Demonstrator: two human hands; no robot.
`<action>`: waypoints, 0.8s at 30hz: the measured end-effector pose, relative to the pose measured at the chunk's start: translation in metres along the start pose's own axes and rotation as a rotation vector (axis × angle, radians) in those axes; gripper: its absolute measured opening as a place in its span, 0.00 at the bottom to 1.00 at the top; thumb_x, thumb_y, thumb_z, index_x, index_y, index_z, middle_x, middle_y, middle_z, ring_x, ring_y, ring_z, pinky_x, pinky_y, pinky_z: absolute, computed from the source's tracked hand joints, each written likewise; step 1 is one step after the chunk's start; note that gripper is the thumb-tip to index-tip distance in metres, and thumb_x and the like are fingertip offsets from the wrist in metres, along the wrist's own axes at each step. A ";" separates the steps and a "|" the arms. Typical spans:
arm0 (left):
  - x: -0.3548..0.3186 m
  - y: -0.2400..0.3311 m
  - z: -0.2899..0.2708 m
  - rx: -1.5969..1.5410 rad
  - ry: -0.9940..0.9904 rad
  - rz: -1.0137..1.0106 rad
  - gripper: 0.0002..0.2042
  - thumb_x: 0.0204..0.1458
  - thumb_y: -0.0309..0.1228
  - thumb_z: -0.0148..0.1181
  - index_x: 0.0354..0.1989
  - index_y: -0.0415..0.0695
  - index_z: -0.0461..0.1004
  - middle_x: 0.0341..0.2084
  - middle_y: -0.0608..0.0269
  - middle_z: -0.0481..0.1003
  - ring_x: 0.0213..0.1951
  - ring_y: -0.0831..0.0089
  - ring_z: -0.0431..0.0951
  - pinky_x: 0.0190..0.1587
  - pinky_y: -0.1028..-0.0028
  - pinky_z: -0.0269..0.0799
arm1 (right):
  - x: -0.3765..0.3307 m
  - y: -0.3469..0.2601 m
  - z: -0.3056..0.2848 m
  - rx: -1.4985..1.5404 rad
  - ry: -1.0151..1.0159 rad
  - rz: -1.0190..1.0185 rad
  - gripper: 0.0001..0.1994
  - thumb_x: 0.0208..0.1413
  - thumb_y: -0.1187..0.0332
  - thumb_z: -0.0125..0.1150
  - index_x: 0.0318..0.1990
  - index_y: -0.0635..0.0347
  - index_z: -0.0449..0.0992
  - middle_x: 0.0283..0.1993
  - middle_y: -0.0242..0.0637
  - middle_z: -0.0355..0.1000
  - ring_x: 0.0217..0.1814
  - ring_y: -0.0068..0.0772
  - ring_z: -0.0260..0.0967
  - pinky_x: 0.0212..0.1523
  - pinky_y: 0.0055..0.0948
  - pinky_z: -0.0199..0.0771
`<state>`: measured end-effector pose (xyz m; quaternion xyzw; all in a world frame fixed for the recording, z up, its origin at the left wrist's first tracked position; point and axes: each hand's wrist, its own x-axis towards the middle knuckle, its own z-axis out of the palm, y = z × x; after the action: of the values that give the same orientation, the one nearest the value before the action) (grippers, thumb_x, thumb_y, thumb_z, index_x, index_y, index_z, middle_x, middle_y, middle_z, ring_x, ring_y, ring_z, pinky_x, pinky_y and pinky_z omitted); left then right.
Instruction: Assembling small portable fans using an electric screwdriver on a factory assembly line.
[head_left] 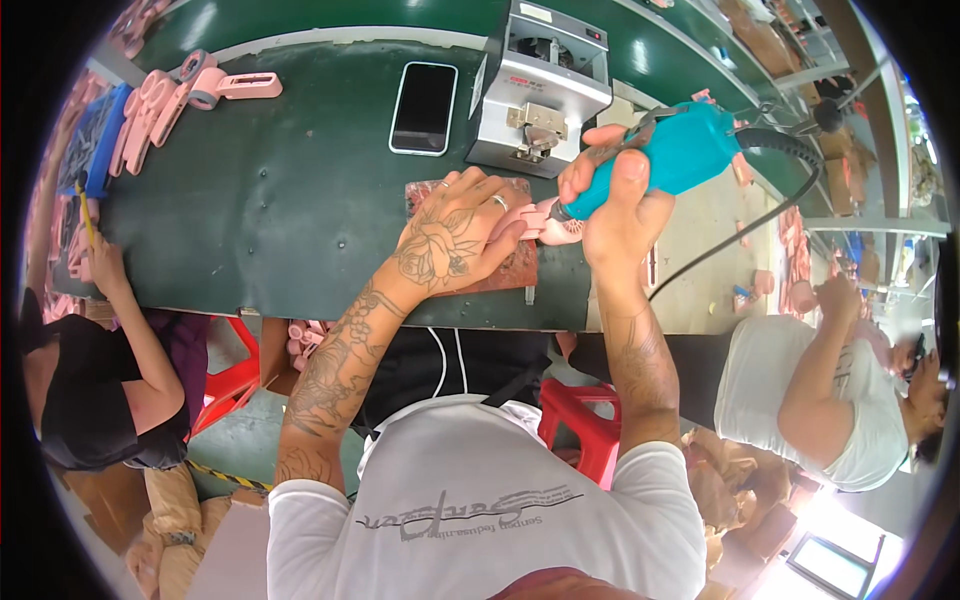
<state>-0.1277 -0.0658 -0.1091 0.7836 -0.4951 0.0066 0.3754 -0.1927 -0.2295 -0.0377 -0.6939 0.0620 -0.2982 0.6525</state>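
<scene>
My left hand (462, 232) is closed on a pink plastic housing (556, 231), pressing it against a worn reddish mat (490, 285) on the green bench. Most of the housing is hidden under the palm; its slotted round end shows at the right of the fingers. My right hand (628, 200) is wrapped round a teal electric screwdriver (690, 150), tilted so that its dark nose points down and left. The nose reaches the pink housing beside my left fingertips. Whether the bit sits in a screw is too small to tell.
A grey screw-feeding machine (545, 95) stands just beyond my hands, with a phone (424, 108) lying left of it. A black cable (745, 232) loops from the screwdriver. Pink fan-like parts (150, 115) and a blue bin (105, 140) lie far left. Co-workers sit on both sides.
</scene>
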 end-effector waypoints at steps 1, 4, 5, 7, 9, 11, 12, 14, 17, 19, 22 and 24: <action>0.000 0.000 -0.001 0.011 0.008 0.000 0.17 0.57 0.38 0.59 0.50 0.42 0.79 0.46 0.55 0.76 0.49 0.55 0.73 0.54 0.55 0.69 | -0.004 0.000 -0.001 0.006 -0.018 0.010 0.30 0.67 0.44 0.57 0.47 0.72 0.70 0.24 0.37 0.67 0.25 0.31 0.67 0.28 0.31 0.71; -0.001 0.001 0.000 0.003 0.018 -0.004 0.16 0.56 0.38 0.59 0.49 0.42 0.79 0.46 0.55 0.76 0.48 0.55 0.73 0.54 0.55 0.69 | -0.010 0.007 -0.002 0.039 -0.038 -0.003 0.30 0.66 0.44 0.58 0.46 0.72 0.69 0.24 0.38 0.67 0.25 0.32 0.68 0.28 0.32 0.71; -0.001 0.000 0.002 0.003 0.015 -0.001 0.16 0.56 0.38 0.59 0.49 0.42 0.79 0.46 0.55 0.76 0.48 0.55 0.73 0.54 0.55 0.69 | -0.012 0.009 -0.002 0.094 -0.034 -0.004 0.27 0.66 0.48 0.60 0.46 0.71 0.71 0.25 0.36 0.68 0.25 0.27 0.68 0.27 0.27 0.70; -0.002 -0.001 0.004 0.016 0.011 0.005 0.16 0.56 0.38 0.59 0.50 0.42 0.79 0.45 0.56 0.76 0.48 0.55 0.73 0.54 0.55 0.69 | -0.014 0.013 -0.003 0.151 -0.029 -0.005 0.23 0.67 0.52 0.62 0.45 0.70 0.72 0.25 0.33 0.70 0.25 0.23 0.69 0.26 0.23 0.70; -0.003 0.000 0.004 0.020 0.010 0.005 0.17 0.57 0.38 0.59 0.50 0.43 0.78 0.46 0.56 0.76 0.48 0.55 0.73 0.54 0.55 0.69 | -0.016 0.018 -0.004 0.175 -0.045 -0.009 0.22 0.67 0.53 0.62 0.45 0.69 0.72 0.25 0.33 0.70 0.25 0.23 0.69 0.26 0.23 0.70; -0.004 0.000 0.004 0.024 0.007 0.001 0.17 0.57 0.38 0.59 0.51 0.43 0.78 0.46 0.57 0.76 0.48 0.56 0.73 0.54 0.55 0.69 | -0.019 0.023 -0.006 0.140 -0.073 -0.001 0.24 0.67 0.50 0.60 0.44 0.69 0.70 0.25 0.35 0.68 0.25 0.27 0.68 0.27 0.27 0.70; -0.005 -0.001 0.003 0.043 0.007 0.004 0.17 0.57 0.38 0.59 0.51 0.43 0.78 0.46 0.57 0.76 0.48 0.56 0.73 0.54 0.55 0.69 | -0.020 0.026 -0.006 0.102 -0.102 0.005 0.26 0.67 0.47 0.59 0.43 0.69 0.68 0.24 0.38 0.67 0.25 0.31 0.68 0.28 0.32 0.70; -0.005 0.001 0.002 0.056 -0.003 0.007 0.16 0.57 0.38 0.59 0.51 0.43 0.78 0.47 0.57 0.76 0.48 0.57 0.73 0.54 0.55 0.69 | -0.022 0.032 -0.005 0.113 -0.093 -0.017 0.25 0.67 0.48 0.59 0.42 0.68 0.68 0.24 0.37 0.67 0.25 0.31 0.67 0.28 0.32 0.70; 0.000 0.004 -0.002 0.061 -0.021 -0.029 0.16 0.57 0.37 0.59 0.51 0.43 0.78 0.48 0.58 0.76 0.48 0.57 0.73 0.53 0.55 0.70 | -0.023 0.041 -0.002 0.132 -0.093 -0.047 0.23 0.68 0.50 0.59 0.41 0.66 0.67 0.24 0.37 0.66 0.25 0.31 0.67 0.28 0.32 0.70; 0.005 0.007 -0.002 0.029 -0.008 -0.007 0.15 0.58 0.36 0.60 0.51 0.43 0.78 0.50 0.59 0.77 0.48 0.56 0.74 0.53 0.55 0.70 | -0.020 0.042 -0.009 0.100 -0.113 -0.071 0.22 0.68 0.50 0.59 0.41 0.65 0.68 0.24 0.37 0.66 0.25 0.30 0.67 0.28 0.30 0.70; 0.020 0.022 0.000 0.053 -0.010 0.019 0.15 0.59 0.36 0.59 0.51 0.42 0.78 0.52 0.59 0.77 0.50 0.53 0.76 0.55 0.55 0.69 | -0.029 0.037 -0.022 -0.016 -0.007 -0.017 0.20 0.70 0.51 0.55 0.39 0.63 0.72 0.25 0.35 0.69 0.25 0.27 0.67 0.27 0.27 0.69; 0.014 0.016 0.014 0.065 0.100 0.059 0.14 0.61 0.36 0.58 0.49 0.40 0.78 0.53 0.56 0.78 0.52 0.51 0.77 0.58 0.53 0.69 | -0.037 0.055 -0.028 -0.399 0.006 -0.121 0.12 0.58 0.64 0.70 0.37 0.63 0.77 0.28 0.35 0.74 0.30 0.28 0.72 0.31 0.33 0.75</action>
<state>-0.1384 -0.0883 -0.1041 0.7792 -0.4979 0.0729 0.3737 -0.2197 -0.2443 -0.1030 -0.8110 0.0801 -0.3207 0.4827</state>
